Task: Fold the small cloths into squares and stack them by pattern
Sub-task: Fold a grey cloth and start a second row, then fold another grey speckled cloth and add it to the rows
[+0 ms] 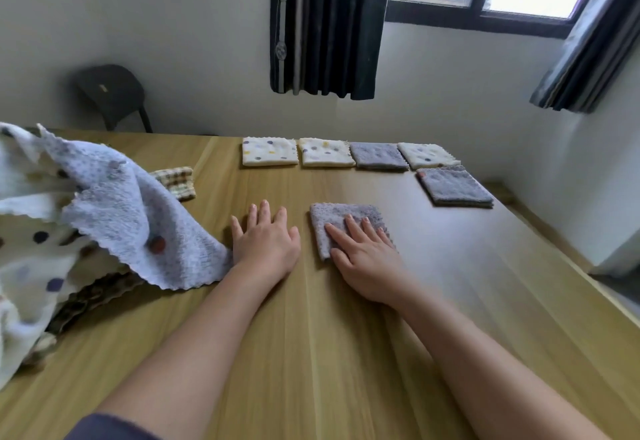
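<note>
Pressing on a folded grey cloth (pixel 341 220) at mid-counter (pixel 311 353).

With the right hand (pixel 367 259) laid flat and fingers straight on the cloth's near half; with the left hand (pixel 265 239) released, palm down on bare wood, right beside a heap of unfolded cloths (pixel 104 204). Along the far edge, in a row: two cream dotted squares (pixel 269 151), a grey square (pixel 378 155), another cream dotted one (pixel 427 155). Nearer on the right, a grey stack (pixel 455 186); beside the heap, a folded plaid cloth (pixel 176 180).
</note>
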Tool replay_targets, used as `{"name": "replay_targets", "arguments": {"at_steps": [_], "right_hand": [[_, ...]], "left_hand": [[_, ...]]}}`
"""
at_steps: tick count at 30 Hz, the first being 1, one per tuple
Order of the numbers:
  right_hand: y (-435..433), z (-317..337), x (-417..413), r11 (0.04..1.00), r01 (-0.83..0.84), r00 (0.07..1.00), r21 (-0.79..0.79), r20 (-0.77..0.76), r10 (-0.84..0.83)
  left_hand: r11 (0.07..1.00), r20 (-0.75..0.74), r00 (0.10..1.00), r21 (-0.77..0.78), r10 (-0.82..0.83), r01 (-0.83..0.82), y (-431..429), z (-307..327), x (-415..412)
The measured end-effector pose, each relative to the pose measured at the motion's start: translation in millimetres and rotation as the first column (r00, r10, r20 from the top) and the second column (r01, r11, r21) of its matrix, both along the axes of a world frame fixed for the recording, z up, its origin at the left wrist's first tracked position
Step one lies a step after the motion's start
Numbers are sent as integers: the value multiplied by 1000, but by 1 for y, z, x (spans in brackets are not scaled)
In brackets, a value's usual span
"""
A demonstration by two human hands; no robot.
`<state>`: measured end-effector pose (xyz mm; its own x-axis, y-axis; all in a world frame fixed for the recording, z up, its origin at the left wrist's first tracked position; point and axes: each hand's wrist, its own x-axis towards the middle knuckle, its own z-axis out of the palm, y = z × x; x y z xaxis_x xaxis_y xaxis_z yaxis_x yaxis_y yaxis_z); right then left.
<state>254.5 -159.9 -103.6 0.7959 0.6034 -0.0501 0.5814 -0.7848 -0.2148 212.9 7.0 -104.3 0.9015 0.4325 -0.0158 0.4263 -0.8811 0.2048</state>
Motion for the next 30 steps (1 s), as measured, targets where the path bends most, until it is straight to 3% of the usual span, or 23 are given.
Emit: {"name": "replay_targets", "arguments": {"at_steps": [12,26,30], "right_hand": [[-21,3,138,975,196,980,-103,1,-197],[-33,0,173,984,160,987,-81,14,-160],[-34,1,167,991,132,987,-21,95,-130]], "left_hand": [[1000,31,999,12,12,-12,3,-12,7],[1000,70,997,-17,18,-17,3,-13,8],[999,139,990,-47,11,-5,2,-13,7]]}}
